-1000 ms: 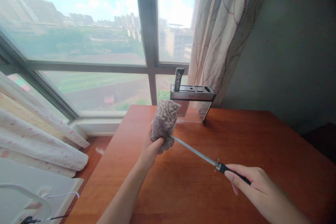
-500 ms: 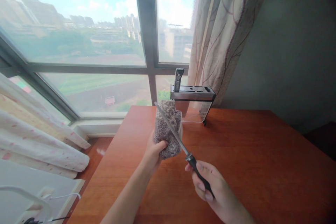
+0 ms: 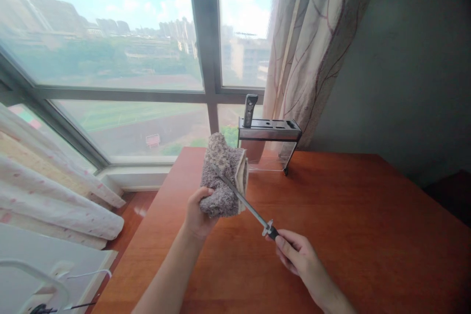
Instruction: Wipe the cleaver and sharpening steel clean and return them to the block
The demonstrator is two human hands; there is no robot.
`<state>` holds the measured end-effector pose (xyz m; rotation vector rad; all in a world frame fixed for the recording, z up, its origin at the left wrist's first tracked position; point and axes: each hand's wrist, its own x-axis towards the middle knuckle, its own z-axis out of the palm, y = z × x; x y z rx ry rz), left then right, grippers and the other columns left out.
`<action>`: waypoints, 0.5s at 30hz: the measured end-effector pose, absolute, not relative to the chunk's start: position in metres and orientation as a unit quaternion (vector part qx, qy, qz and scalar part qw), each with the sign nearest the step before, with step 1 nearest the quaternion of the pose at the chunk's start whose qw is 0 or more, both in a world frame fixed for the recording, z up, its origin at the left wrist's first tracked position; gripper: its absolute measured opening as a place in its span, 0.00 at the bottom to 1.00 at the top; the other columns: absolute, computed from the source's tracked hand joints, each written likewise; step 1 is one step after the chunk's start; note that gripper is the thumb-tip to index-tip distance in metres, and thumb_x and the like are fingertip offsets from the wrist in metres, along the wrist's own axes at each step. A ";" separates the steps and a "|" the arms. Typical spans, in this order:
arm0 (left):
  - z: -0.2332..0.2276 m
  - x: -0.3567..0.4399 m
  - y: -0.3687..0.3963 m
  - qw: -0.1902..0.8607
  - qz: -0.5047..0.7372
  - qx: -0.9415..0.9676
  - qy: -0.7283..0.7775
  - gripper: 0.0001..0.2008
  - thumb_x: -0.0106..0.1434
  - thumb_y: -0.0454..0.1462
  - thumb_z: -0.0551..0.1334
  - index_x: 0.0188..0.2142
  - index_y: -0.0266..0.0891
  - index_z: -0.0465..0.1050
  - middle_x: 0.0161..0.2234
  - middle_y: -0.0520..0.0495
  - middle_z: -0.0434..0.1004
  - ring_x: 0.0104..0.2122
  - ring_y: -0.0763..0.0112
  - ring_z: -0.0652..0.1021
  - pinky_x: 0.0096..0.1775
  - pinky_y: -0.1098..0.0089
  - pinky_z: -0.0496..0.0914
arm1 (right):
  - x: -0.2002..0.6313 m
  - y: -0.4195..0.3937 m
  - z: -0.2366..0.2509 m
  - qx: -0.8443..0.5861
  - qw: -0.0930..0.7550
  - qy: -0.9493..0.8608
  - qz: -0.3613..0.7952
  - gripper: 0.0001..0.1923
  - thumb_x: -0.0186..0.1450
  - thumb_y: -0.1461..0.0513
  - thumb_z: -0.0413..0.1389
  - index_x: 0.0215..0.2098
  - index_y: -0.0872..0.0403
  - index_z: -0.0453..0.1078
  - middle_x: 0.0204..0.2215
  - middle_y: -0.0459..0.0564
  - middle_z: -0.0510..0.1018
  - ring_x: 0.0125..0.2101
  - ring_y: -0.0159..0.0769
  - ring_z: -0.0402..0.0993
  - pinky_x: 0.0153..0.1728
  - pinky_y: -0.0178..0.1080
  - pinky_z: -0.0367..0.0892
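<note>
At the lower right of centre, the person's right hand (image 3: 300, 257) has its fingers closed around the black handle of a honing steel (image 3: 250, 208). The steel's rod slants up and to the left from a metal guard, its far end lying across the front of a grey, fluffy cloth (image 3: 219, 203) near the centre of the frame. The left hand (image 3: 198, 216), left of centre, holds this bunched cloth, thumb over the front and the other fingers mostly hidden behind it. Both are held above a reddish-brown wooden bench (image 3: 331, 206).

Beyond the cloth, toward the bench's back edge, stands a clear-sided knife block (image 3: 272, 132) with a metal-edged top. One dark knife handle (image 3: 250, 110) rises from its left end; other slots show along the top. Behind it, a branch-patterned curtain (image 3: 316, 34) hangs at the upper right of centre, beside a large framed window (image 3: 128, 127) filling the upper left.
</note>
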<state>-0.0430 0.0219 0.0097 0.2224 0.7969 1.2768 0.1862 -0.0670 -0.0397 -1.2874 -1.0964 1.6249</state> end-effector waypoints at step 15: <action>-0.002 -0.028 0.015 0.762 0.491 0.259 0.334 0.21 0.44 0.30 0.61 0.41 0.33 0.75 0.27 0.45 0.80 0.23 0.64 0.77 0.27 0.69 0.71 | 0.184 -0.044 -0.040 -0.564 0.402 -0.636 0.340 0.13 0.65 0.56 0.56 0.43 0.54 0.76 0.33 0.51 0.80 0.33 0.39 0.75 0.34 0.36 0.67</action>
